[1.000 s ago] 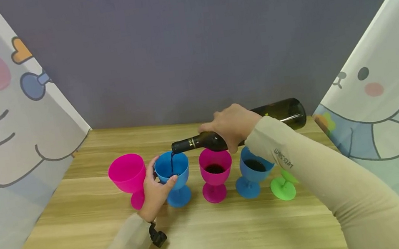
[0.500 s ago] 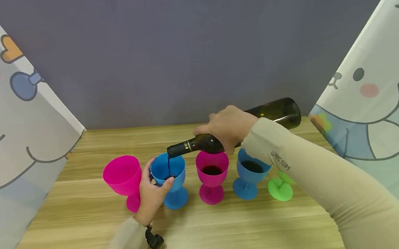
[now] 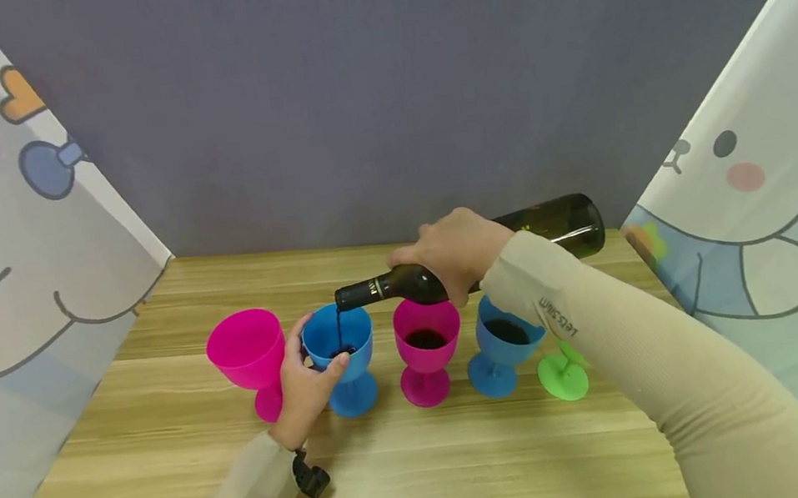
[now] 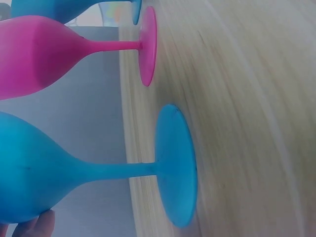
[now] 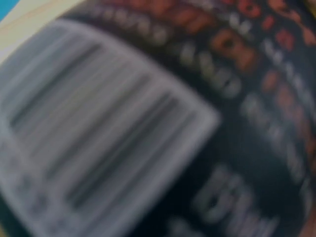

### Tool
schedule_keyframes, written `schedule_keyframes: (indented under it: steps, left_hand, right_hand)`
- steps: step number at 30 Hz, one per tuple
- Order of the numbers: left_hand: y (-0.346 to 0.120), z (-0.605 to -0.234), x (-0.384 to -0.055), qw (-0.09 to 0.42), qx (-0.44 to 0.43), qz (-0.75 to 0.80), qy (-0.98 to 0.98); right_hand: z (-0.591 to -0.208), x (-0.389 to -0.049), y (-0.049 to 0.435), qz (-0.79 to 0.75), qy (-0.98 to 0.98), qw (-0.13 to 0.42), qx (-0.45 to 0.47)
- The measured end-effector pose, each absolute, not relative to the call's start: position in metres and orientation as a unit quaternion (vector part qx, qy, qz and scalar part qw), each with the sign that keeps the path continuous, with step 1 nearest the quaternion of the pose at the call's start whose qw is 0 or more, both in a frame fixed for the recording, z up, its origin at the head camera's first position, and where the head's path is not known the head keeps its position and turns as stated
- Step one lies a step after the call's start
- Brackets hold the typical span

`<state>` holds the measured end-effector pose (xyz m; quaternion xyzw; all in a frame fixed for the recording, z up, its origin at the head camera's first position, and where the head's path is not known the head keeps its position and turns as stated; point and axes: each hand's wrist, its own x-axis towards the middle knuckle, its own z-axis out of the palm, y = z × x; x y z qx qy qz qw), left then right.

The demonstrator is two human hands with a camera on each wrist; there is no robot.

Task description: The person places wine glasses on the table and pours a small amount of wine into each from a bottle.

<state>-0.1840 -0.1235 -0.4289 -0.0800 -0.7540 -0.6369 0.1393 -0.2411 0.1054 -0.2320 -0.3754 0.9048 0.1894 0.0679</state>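
My right hand (image 3: 454, 252) grips a dark wine bottle (image 3: 566, 225) tipped almost level, its neck pointing left. A thin dark stream runs from its mouth into the blue goblet (image 3: 350, 363), where dark liquid shows at the bottom. Around that goblet's bowl, thumb in front, my left hand (image 3: 305, 386) holds it on the table. The left wrist view shows fingertips (image 4: 40, 226) against the blue bowl and the round foot on the wood. A blurred label with a barcode (image 5: 98, 128) fills the right wrist view.
A pink goblet (image 3: 246, 349) with nothing visible inside stands left of my left hand. To the right, a second pink goblet (image 3: 431, 354) and another blue goblet (image 3: 492, 354) hold dark liquid. A green goblet (image 3: 565, 374) is mostly hidden by my right sleeve. A grey panel (image 3: 364, 102) rises behind the table.
The stream keeps running from the bottle into the blue goblet. Both hands keep their hold; the whole scene shifts slightly as the head view moves.
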Motion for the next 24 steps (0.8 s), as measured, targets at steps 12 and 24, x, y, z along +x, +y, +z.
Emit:
schedule_keyframes:
  steps: [12, 24]
  left_hand:
    - [-0.1258, -0.4288, -0.1825, 0.131, -0.075, -0.634, -0.758]
    - [-0.1243, -0.4281, -0.1828, 0.133, -0.078, -0.626, -0.764]
  right_hand:
    - [-0.2330, -0.2417, 0.1023, 0.190, 0.904, 0.068, -0.376]
    - [-0.2311, -0.2393, 0.1010, 0.194, 0.906, 0.075, -0.367]
